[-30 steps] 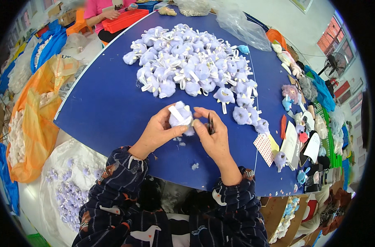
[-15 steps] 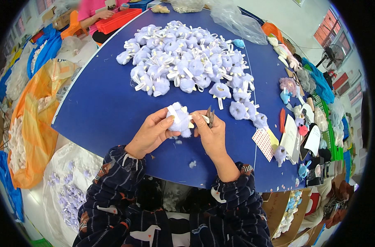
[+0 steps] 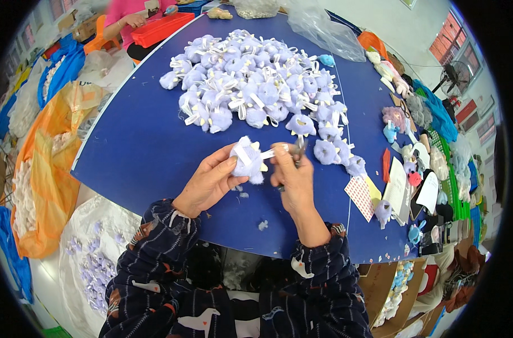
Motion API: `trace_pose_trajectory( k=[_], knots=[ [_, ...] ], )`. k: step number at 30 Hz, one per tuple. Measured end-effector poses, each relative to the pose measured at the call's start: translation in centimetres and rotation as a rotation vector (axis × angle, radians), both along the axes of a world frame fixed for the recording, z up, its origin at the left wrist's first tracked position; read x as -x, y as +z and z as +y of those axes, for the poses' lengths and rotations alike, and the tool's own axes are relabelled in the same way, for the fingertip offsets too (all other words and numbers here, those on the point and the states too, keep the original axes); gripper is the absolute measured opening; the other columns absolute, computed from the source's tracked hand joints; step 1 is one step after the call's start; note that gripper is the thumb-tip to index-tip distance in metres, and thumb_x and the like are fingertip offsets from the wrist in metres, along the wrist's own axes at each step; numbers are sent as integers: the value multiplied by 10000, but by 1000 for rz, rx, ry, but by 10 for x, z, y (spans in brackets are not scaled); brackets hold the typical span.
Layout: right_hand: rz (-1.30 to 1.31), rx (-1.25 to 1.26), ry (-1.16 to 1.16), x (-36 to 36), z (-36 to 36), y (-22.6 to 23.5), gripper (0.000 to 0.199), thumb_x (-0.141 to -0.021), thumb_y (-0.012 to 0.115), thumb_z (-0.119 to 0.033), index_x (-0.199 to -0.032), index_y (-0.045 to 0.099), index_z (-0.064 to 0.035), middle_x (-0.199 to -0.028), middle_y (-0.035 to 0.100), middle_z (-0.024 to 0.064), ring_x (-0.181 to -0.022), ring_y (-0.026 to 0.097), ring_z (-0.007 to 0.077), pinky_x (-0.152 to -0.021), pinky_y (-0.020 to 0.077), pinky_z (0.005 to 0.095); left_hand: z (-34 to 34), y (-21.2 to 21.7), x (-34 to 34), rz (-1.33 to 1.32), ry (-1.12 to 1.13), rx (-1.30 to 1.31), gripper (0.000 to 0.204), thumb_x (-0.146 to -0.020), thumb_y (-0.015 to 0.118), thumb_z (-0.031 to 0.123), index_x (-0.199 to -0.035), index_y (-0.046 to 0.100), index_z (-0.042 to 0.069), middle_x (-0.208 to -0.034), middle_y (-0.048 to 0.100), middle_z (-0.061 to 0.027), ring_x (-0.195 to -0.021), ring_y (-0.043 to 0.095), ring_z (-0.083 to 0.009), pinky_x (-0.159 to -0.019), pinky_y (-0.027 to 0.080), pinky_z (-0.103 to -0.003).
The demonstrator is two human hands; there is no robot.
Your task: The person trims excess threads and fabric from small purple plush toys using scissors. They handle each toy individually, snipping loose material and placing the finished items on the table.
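Observation:
In my left hand (image 3: 210, 179), closed between thumb and fingers, is a small fluffy lilac plush toy (image 3: 247, 162) with pale yellow spikes and a white ribbon across it. My right hand (image 3: 296, 179) pinches the end of a white label (image 3: 269, 152) that stretches from the toy's side. Dark metal scissors (image 3: 300, 150) are also held in that hand, their blades pointing away from me. Beyond both hands spreads a big pile of similar lilac plush pieces (image 3: 220, 119), many with white loops. Bits of fluff (image 3: 263, 225) lie on the blue table near me.
The blue table (image 3: 143, 152) carries papers (image 3: 399, 188), a red strip-like bundle (image 3: 386, 164) and assorted plush toys along its right side. An orange bag (image 3: 48, 186) stands at the left. Across the table, a person in pink (image 3: 124, 19) works by a red tray (image 3: 161, 28).
My right hand has shifted slightly right and turned, drawing the white label out straighter from the toy. The scissors moved with it. My left hand has barely moved.

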State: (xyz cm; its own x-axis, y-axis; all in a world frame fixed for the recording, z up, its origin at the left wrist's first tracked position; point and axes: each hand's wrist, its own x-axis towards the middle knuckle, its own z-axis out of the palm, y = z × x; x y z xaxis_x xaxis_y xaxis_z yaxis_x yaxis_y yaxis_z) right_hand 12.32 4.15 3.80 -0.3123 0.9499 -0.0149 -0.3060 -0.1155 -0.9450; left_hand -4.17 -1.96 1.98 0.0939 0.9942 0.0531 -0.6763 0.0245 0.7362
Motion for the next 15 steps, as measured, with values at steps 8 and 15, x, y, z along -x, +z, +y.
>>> trace_pose_trajectory(
  k=[8, 15],
  knots=[
    [-386, -789, -159, 9, -19, -2, 286, -704, 711, -71, -965, 602, -25, -753, 581, 52, -606, 539, 96, -528, 426, 205, 4, 1, -6, 21, 64, -8, 296, -909, 465, 112, -1189, 411, 32, -1115, 500, -61, -1022, 521, -133, -865, 467, -277],
    [-486, -783, -223, 10, -14, -5, 164, -790, 629, -79, -931, 582, -12, -736, 567, 70, -592, 531, 134, -513, 431, 238, 7, -7, -8, 34, 38, 49, 245, -896, 496, 127, -1119, 451, 37, -1084, 514, -53, -997, 527, -118, -864, 460, -273]
  ],
)
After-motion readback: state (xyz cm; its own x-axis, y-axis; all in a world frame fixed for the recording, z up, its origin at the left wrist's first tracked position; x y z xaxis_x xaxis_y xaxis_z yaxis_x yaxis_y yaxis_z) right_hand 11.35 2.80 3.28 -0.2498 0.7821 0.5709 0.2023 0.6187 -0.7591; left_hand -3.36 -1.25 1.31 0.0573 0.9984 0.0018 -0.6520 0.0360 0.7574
